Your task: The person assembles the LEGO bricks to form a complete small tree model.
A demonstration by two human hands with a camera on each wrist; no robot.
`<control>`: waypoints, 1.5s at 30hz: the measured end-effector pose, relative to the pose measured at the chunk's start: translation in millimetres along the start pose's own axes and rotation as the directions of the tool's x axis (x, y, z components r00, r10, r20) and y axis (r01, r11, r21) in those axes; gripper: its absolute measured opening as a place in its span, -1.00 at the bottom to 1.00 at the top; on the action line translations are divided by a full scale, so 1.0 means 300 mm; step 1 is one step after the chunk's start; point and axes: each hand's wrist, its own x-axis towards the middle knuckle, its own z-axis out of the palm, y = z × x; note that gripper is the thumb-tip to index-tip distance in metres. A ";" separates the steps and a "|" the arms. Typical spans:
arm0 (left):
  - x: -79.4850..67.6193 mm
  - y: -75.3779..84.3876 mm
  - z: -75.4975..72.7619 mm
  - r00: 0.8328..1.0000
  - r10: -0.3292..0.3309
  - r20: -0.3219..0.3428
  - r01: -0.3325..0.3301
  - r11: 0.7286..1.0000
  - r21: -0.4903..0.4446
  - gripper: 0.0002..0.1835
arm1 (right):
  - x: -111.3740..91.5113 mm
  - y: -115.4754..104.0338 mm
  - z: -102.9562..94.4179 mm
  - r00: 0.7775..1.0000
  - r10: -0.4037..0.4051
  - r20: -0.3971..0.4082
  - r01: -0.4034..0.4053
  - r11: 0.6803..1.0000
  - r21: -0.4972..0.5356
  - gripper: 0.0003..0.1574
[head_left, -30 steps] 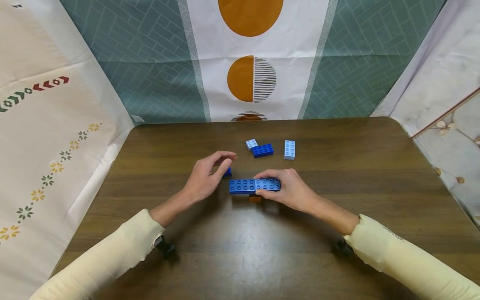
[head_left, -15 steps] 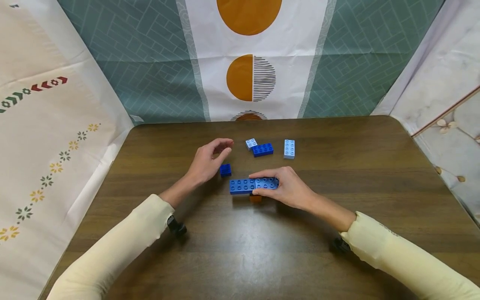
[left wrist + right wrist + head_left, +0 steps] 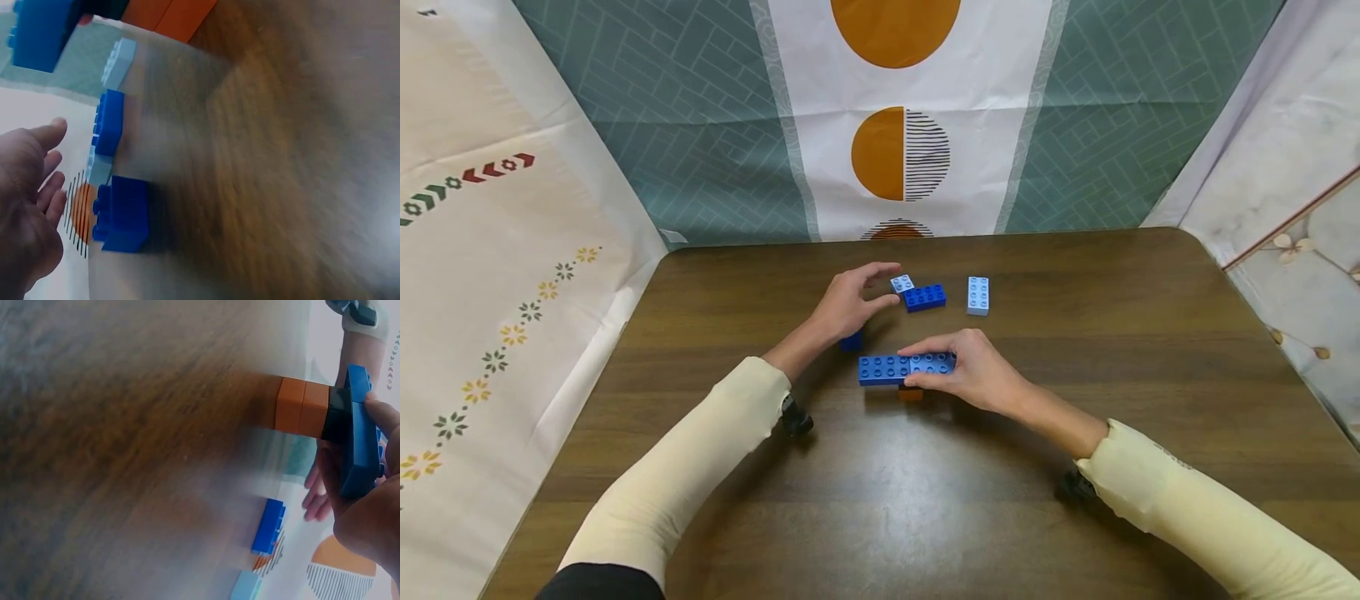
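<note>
Thumb and fingers of my right hand (image 3: 977,372) pinch the right one of two blue toy building bricks (image 3: 882,370) that lie end to end across a short tower. Below them in the right wrist view are a dark brick (image 3: 337,414) and two orange bricks (image 3: 301,406), standing on the table. My left hand (image 3: 850,302) reaches over the table with thumb and fingers apart, holding nothing. Its fingertips are just left of a small light blue brick (image 3: 901,284) and a long dark blue brick (image 3: 925,297). Under its wrist, partly hidden, sits a small dark blue brick (image 3: 852,342).
A long light blue brick (image 3: 978,296) lies farther right on the wooden table (image 3: 1075,317). Behind the table's far edge hangs a patterned cloth (image 3: 700,167), with pale cloths at both sides.
My left hand has moved away and to the right, past the small dark blue brick toward the far bricks. My right hand stays on the tower's top with its grip kept.
</note>
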 end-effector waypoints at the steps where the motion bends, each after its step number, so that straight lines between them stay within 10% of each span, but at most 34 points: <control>1: 0.012 0.002 0.008 1.000 -0.003 0.018 0.003 1.000 0.010 -0.43 | -0.001 0.001 -0.001 1.000 0.001 0.000 -0.001 1.000 0.002 -0.57; 23: 0.125 -0.028 0.053 0.984 0.115 0.138 -0.143 0.966 0.217 -0.55 | 0.008 -0.007 0.007 1.000 -0.007 0.002 0.007 1.000 0.014 -0.57; 45: 0.051 0.029 -0.045 0.982 0.126 0.140 -0.114 0.989 -0.090 -0.57 | -0.006 -0.001 0.005 1.000 0.021 0.003 -0.021 0.999 0.039 -0.55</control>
